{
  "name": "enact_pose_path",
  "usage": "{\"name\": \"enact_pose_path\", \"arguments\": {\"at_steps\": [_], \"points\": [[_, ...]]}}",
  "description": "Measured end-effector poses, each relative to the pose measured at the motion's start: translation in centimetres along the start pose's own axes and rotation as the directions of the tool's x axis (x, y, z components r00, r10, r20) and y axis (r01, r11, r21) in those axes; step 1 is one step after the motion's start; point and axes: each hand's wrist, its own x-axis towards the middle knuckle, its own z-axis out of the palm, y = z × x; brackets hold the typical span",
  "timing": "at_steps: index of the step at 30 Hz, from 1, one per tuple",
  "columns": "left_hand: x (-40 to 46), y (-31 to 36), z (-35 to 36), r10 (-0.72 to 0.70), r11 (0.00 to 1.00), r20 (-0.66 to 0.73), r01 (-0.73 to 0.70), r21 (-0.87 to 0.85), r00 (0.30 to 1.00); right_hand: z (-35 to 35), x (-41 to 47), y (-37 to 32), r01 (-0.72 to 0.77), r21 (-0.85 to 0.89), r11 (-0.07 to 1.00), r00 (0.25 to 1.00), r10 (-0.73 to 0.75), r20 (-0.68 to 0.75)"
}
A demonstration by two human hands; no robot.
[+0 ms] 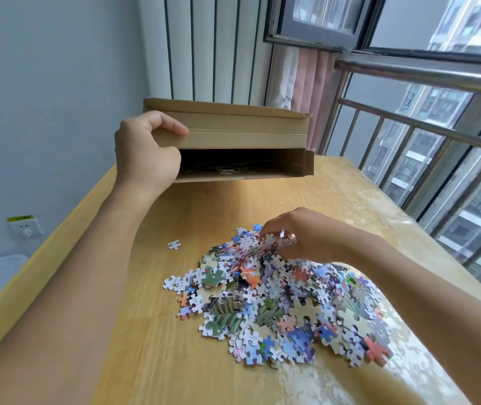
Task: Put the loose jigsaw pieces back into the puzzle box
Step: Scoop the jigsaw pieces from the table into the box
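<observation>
Currently scooping | pale wooden desk [151, 331] bears all | flat brown cardboard puzzle box [233, 133], tipped up, opening facing the heap: hold steady | colourful heap of loose jigsaw pieces [286, 305] mid-desk: gather generously, lift level | left hand [145, 150] grip curled round box edge | right hand [297, 232] grip pinching pieces atop heap | stray white piece [174, 244] apart.

A wooden table [151, 331] stands beside a railed window [426, 118], a wall socket [25, 227] at left
</observation>
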Motion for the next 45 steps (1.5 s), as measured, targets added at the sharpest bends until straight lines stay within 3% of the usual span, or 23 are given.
{"name": "enact_pose_path", "arguments": {"at_steps": [5, 12, 19, 24, 28, 30, 35, 38, 42, 45], "points": [[0.0, -0.1, 0.0, 0.007, 1.000, 0.007, -0.007, 0.002, 1.000, -0.3, -0.3, 0.0, 0.023, 0.050, 0.998, 0.999, -0.021, -0.047], [0.0, -0.1, 0.0, 0.003, 1.000, 0.008, -0.003, -0.008, 1.000, -1.7, -1.0, -0.4, 0.125, 0.196, 0.973, 0.966, -0.074, -0.248], [0.5, 0.1, -0.2, -0.007, 1.000, 0.017, 0.007, -0.021, 1.000, -4.0, -0.3, -1.3, 0.227, 0.289, 0.930, 0.882, -0.071, -0.467], [0.0, 0.3, 0.0, -0.018, 1.000, 0.037, 0.018, -0.023, 0.999, -5.2, 0.5, -2.0, 0.253, 0.048, 0.966, 0.761, -0.168, -0.627], [0.2, 0.6, -0.3, -0.019, 0.999, 0.025, 0.020, -0.028, 1.000, -5.8, 2.0, -1.1, 0.183, -0.285, 0.941, 0.731, -0.324, -0.601], [0.1, 0.7, -0.4, -0.020, 0.999, 0.023, 0.021, -0.025, 1.000, -5.5, 2.7, -0.7, 0.150, -0.370, 0.917, 0.726, -0.356, -0.588], [0.4, 0.5, -0.6, -0.021, 0.999, 0.018, 0.022, -0.040, 1.000, -5.6, 4.0, -0.2, 0.077, -0.484, 0.872, 0.710, -0.389, -0.587], [0.4, 0.7, -0.6, -0.031, 0.999, 0.021, 0.032, -0.043, 0.999, -5.5, 4.8, -0.1, 0.018, -0.546, 0.838, 0.757, -0.368, -0.540], [0.5, 0.6, -0.7, -0.035, 0.998, 0.028, 0.037, -0.049, 0.999, -5.5, 6.3, 0.1, -0.017, -0.474, 0.880, 0.784, -0.283, -0.553], [0.4, 0.7, -0.6, -0.042, 0.997, 0.034, 0.044, -0.061, 0.999, -5.9, 6.5, 0.2, -0.049, -0.399, 0.916, 0.760, -0.225, -0.609]]}}
